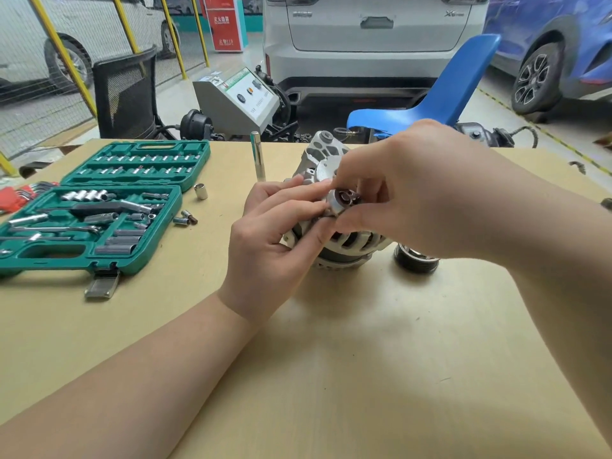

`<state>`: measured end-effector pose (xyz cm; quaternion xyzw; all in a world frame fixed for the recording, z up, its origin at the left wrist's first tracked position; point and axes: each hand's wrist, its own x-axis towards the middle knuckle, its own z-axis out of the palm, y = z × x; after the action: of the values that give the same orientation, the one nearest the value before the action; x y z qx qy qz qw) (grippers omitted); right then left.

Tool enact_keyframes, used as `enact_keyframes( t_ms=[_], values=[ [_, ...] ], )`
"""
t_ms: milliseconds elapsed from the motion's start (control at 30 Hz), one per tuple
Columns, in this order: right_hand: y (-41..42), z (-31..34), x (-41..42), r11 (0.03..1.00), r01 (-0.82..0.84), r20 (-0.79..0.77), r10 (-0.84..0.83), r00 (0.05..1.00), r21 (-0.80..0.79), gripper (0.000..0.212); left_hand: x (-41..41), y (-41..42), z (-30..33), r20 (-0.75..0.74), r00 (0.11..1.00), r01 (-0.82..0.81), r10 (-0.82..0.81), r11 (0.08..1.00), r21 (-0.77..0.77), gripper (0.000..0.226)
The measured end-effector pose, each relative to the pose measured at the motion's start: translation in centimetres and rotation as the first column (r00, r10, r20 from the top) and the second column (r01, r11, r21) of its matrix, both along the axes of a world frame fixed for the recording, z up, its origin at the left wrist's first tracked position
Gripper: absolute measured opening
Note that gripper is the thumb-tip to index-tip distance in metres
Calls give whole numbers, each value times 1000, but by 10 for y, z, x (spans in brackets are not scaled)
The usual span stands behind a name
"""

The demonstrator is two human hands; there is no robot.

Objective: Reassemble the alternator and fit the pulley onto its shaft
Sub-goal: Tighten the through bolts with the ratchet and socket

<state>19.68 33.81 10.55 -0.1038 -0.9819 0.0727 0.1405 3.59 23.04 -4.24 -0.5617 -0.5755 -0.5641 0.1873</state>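
The desk [331,359] was a pale wood-coloured sheet taking up most of the view. Beyond its far edge stood a white car [374,44], a blue car [563,44], a blue plastic chair [440,94], a black mesh chair [127,94] and a grey test unit [238,97].

The green socket case [99,207] lay open on the left of the desk, both halves holding sockets and bits, with a ratchet handle in the near half. A set of red-holdered hex keys [20,195] lay at its far left corner.

The alternator [334,240] sat near the desk's middle, silver slotted housing toward the camera, largely covered by both hands. Its shaft end pointed up toward the camera.

Left hand [275,233]: grip narrow, fingers curled against the alternator's left side, fingertips pinching a small silver ring-shaped part [342,200] at the shaft end. Right hand [420,190]: came in from the right over the housing, grip narrow, thumb and fingers closed on the same small part. Whether that part was fully seated on the shaft could not be told.

The pulley [415,258] rested on the desk just right of the alternator, partly under the right wrist, not on the shaft.

A long chrome extension bar [257,155] stood upright behind the alternator. A single chrome socket [200,191] stood beside the case's right edge, and two small loose sockets [185,219] lay just nearer.
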Motion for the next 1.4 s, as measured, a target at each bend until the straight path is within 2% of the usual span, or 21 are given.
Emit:
enact_keyframes(
  t_ms=[133,267,367,567,900,1100,1267,1333,1400],
  values=[
    [-3,-6,-4,997,77,-30,-77,997,-12,40,1,0,-2,60,998,14,-15,1000,18,20],
    [-3,-10,-6,995,97,-38,-98,994,-27,36,2,-1,-2,77,997,1,-3,1000,25,23],
    [1,-6,-1,999,43,-17,-44,999,-25,36,4,1,-1,38,999,-1,0,1000,16,15],
    [5,-3,0,996,-62,-4,62,998,69,19,5,-2,5,12,999,51,-51,997,53,17],
    [2,-9,-1,999,19,-28,-19,999,26,24,0,-2,-3,84,996,11,-11,1000,7,22],
    [-6,-5,1,991,90,9,-92,996,98,31,0,-4,-4,115,993,22,-26,999,35,15],
    [-13,-3,-1,971,74,64,-91,994,226,23,1,-3,-4,105,994,37,-43,998,51,14],
    [-12,-4,0,983,69,26,-75,997,169,20,0,-4,-3,84,996,34,-38,998,56,15],
    [-10,-6,1,996,72,-21,-70,997,60,32,0,-3,-3,66,997,21,-25,998,58,15]
  ],
)
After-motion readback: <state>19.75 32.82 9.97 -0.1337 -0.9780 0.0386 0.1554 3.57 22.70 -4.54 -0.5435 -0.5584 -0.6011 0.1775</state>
